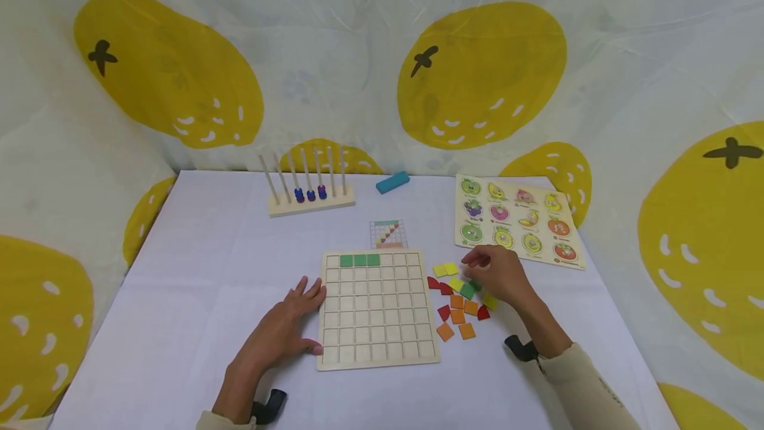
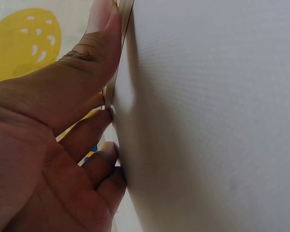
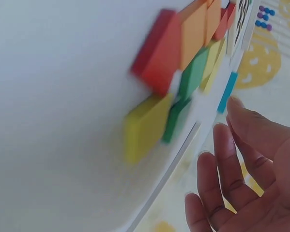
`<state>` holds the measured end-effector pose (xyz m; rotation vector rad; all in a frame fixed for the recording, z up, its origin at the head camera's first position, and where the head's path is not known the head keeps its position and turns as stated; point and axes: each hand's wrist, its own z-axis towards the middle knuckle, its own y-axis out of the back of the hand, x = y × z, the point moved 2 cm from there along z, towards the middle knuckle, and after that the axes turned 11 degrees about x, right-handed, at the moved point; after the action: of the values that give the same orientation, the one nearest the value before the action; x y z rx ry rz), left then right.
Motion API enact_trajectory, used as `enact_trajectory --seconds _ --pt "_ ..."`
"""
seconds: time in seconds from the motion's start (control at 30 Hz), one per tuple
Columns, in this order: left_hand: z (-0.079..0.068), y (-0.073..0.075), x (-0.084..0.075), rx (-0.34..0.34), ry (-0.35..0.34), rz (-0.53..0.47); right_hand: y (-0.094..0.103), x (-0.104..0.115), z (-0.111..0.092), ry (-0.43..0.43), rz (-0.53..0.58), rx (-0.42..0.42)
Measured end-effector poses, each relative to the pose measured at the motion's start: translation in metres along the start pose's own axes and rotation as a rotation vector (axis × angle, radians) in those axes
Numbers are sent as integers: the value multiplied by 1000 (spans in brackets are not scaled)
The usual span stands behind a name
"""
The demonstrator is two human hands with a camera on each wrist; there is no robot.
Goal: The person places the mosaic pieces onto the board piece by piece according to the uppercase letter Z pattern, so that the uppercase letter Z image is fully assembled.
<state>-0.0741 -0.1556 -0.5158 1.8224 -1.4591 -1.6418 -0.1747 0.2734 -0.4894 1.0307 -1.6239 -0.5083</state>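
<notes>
A square wooden grid board (image 1: pixel 358 310) lies on the white table, with three green square tiles (image 1: pixel 360 260) side by side in its far row. My left hand (image 1: pixel 289 320) rests against the board's left edge, fingers spread; the left wrist view shows the thumb (image 2: pixel 99 43) touching that edge. Right of the board lies a loose scatter of orange tiles (image 1: pixel 457 316), red quarter-round tiles (image 1: pixel 444 312), yellow tiles (image 1: pixel 451 269) and green tiles (image 1: pixel 467 291). Over its far side hovers my right hand (image 1: pixel 494 274), fingers loosely bent, with nothing visible between thumb and fingertips (image 3: pixel 223 133).
Just beyond the board lies a small printed pattern card (image 1: pixel 388 234). A peg stand (image 1: pixel 313 203) with several beads is at the back left, near a blue block (image 1: pixel 392 182). A fruit picture board (image 1: pixel 516 217) lies at the back right. Fruit-print cloth (image 1: pixel 334 52) hangs behind the table.
</notes>
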Motion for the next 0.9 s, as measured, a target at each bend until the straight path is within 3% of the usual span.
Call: enact_trajectory --seconds 0.23,0.5,0.9 --pt "0 0 0 -1 2 3 6 -22 -14 -74 -32 15" --pt "-1 -1 0 2 10 7 1 -25 -16 -135 -48 57" --pt "-2 -1 1 -3 8 4 -2 -18 -9 -78 -26 58"
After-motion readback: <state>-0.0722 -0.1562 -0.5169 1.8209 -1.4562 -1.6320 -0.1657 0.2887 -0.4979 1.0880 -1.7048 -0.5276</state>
